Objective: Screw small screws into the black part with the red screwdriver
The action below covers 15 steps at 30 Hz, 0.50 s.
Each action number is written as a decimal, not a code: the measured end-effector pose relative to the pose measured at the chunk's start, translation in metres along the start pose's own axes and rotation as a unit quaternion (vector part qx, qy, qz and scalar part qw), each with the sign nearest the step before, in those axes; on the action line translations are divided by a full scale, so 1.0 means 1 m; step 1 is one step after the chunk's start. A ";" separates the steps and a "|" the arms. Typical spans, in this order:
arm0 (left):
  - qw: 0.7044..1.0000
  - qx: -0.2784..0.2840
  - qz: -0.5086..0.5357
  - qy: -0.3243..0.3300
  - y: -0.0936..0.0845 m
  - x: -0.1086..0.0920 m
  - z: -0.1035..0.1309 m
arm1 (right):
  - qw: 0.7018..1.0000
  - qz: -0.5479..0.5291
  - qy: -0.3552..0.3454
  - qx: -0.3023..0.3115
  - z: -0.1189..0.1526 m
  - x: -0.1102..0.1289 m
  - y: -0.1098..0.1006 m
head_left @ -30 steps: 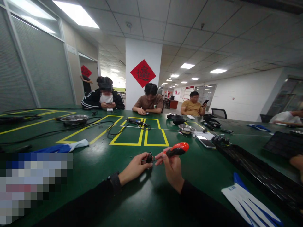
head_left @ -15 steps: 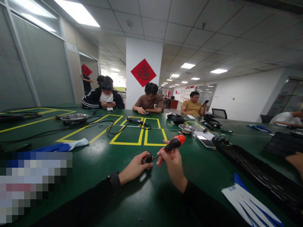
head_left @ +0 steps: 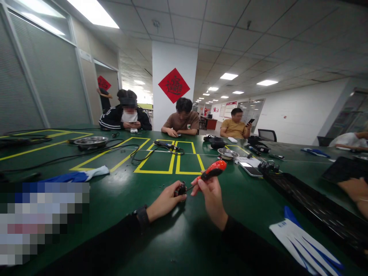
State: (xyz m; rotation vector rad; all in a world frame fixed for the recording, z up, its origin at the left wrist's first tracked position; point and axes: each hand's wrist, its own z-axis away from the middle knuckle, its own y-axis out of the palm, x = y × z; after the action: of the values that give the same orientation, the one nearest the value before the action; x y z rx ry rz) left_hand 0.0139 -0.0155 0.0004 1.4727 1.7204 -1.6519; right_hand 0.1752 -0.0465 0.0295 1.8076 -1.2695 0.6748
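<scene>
In the head view, my left hand [head_left: 166, 201] is closed round a small dark cylindrical part [head_left: 182, 188] with a metal top, held roughly upright just over the green table. My right hand [head_left: 211, 195] grips a screwdriver [head_left: 213, 170] by its red and black handle, which tilts up to the right. The screwdriver's thin shaft points down-left and reaches the side of the dark part. Whether the tip sits in a screw there is too small to tell.
A blue-and-white glove [head_left: 304, 245] lies at right beside a long black tray [head_left: 310, 203]. A phone [head_left: 249, 169], metal bowls [head_left: 228, 154] and a corded tool [head_left: 165, 145] rest farther off on the green table [head_left: 129, 253]. Several people sit around it; another person's hand [head_left: 352, 189] is at right.
The view has shifted slightly. The screwdriver handle has tipped a little lower and to the right, its shaft still at the dark part. Both hands keep their hold.
</scene>
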 end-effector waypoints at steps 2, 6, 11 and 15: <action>1.000 -0.006 -0.002 0.002 0.000 0.000 0.000 | 1.000 -0.008 0.002 0.020 0.001 0.003 0.000; 1.000 -0.007 -0.005 0.004 0.001 -0.001 0.000 | 0.999 0.033 0.005 0.015 0.001 0.005 0.001; 1.000 0.003 0.005 0.003 0.001 0.000 0.000 | 0.999 0.042 -0.003 -0.007 0.000 0.001 0.001; 1.000 -0.009 -0.005 0.005 0.001 0.003 0.000 | 0.999 0.028 -0.008 -0.016 0.002 0.000 0.001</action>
State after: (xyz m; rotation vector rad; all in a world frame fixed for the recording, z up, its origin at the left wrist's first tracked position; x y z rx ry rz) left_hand 0.0133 -0.0142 -0.0028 1.4696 1.7473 -1.6310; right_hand 0.1740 -0.0480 0.0290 1.7598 -1.3397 0.6678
